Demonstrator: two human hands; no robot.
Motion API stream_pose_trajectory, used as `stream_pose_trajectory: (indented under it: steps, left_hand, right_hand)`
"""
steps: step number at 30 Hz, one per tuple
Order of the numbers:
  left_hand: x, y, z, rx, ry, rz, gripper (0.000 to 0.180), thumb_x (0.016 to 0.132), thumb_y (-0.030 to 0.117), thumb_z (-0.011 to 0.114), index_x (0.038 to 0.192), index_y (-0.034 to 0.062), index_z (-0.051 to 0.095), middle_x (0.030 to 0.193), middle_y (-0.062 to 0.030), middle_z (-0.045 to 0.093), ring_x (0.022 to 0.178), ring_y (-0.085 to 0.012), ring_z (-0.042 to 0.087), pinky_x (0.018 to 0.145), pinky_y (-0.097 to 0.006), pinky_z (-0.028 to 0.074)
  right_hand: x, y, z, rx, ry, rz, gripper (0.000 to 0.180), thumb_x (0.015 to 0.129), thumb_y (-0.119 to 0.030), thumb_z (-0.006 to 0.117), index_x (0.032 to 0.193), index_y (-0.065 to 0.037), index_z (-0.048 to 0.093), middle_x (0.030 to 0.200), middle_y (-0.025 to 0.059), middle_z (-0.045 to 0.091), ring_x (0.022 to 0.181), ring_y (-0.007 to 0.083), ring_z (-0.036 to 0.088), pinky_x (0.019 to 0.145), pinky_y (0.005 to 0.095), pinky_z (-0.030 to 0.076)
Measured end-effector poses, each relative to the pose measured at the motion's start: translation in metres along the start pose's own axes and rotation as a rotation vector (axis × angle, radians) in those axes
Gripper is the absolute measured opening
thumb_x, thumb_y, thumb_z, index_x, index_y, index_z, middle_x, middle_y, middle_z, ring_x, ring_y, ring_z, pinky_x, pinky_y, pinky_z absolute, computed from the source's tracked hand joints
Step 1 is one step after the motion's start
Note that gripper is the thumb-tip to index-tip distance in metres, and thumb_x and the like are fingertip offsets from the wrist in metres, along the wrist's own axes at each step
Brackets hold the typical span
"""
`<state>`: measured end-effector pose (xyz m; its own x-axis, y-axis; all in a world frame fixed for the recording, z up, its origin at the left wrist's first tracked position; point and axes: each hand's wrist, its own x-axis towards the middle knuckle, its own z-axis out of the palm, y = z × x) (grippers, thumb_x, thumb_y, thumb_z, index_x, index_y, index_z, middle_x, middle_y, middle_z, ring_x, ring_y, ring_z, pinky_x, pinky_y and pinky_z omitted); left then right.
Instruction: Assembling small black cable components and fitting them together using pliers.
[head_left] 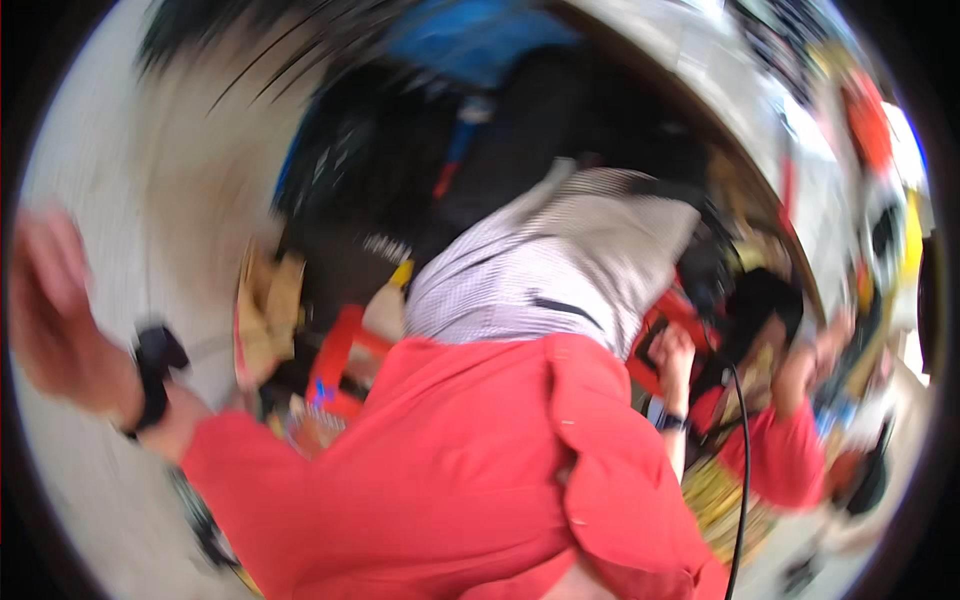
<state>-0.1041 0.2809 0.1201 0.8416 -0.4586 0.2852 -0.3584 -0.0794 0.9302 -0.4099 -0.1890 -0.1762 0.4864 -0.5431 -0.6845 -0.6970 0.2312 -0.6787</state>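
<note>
The view is smeared by motion. At the far left my left hand (62, 310) is raised, blurred, with its fingers stretched out and nothing seen in it. A black strap with a small dark block (158, 365) sits on that wrist. My right hand (672, 355) is beside my right hip, fingers curled; whether it holds anything cannot be made out. A dark band (672, 422) circles its wrist. Nearest to it is a red object (655, 335), partly hidden by my grey checked trousers (520, 290). My red shirt (450, 470) fills the lower middle.
Close on the right is another person in a red sleeve (785, 460), with a raised hand (825, 345). A black cable (742, 470) hangs between us. Brown cardboard (268, 315) and a red frame (338, 350) lie left of my legs. Something blue (480, 40) is at the top.
</note>
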Motion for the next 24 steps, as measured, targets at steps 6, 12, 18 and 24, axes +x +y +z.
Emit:
stream_pose_trajectory:
  steps: [6, 12, 18, 24]
  left_hand:
    - [-0.018, -0.059, 0.050, 0.101, -0.587, -0.337, 0.033, 0.072, 0.003, 0.063, 0.105, -0.0032, 0.065, 0.076, -0.0108, 0.066, 0.069, -0.0181, 0.065, 0.064, -0.028, 0.051]
    - [-0.003, -0.078, 0.163, 0.403, -0.962, -0.124, 0.036, 0.080, 0.011, 0.067, 0.114, 0.0009, 0.060, 0.088, -0.0113, 0.066, 0.079, -0.0253, 0.065, 0.070, -0.032, 0.051]
    - [0.027, -0.062, 0.239, 0.299, -1.176, 0.061, 0.038, 0.081, 0.009, 0.066, 0.117, 0.0025, 0.058, 0.091, -0.0124, 0.066, 0.084, -0.0268, 0.065, 0.074, -0.033, 0.051]
    - [0.042, -0.087, 0.310, 0.416, -1.275, 0.304, 0.033, 0.083, 0.014, 0.064, 0.114, 0.0024, 0.058, 0.093, -0.0133, 0.066, 0.086, -0.0297, 0.064, 0.074, -0.035, 0.051]
  right_hand:
    - [0.034, 0.007, -0.058, 0.053, 0.255, -0.176, 0.025, 0.093, -0.021, 0.056, 0.107, -0.001, 0.059, 0.084, 0.0057, 0.064, 0.069, 0.0125, 0.064, 0.055, 0.0257, 0.054]
    - [0.038, 0.009, -0.077, 0.386, 0.423, -0.029, 0.057, 0.092, -0.043, 0.054, 0.129, -0.001, 0.047, 0.112, 0.0182, 0.059, 0.091, 0.0270, 0.064, 0.060, 0.0376, 0.058]
    - [0.105, 0.007, -0.092, -0.152, 0.748, -0.563, 0.064, 0.078, -0.035, 0.071, 0.127, 0.001, 0.051, 0.123, 0.0210, 0.054, 0.112, 0.0309, 0.054, 0.095, 0.0420, 0.043]
    - [0.106, -0.056, -0.090, -0.383, 0.267, -0.565, 0.047, 0.073, -0.014, 0.070, 0.114, 0.005, 0.058, 0.094, 0.0142, 0.068, 0.083, 0.0179, 0.065, 0.072, 0.0304, 0.051]
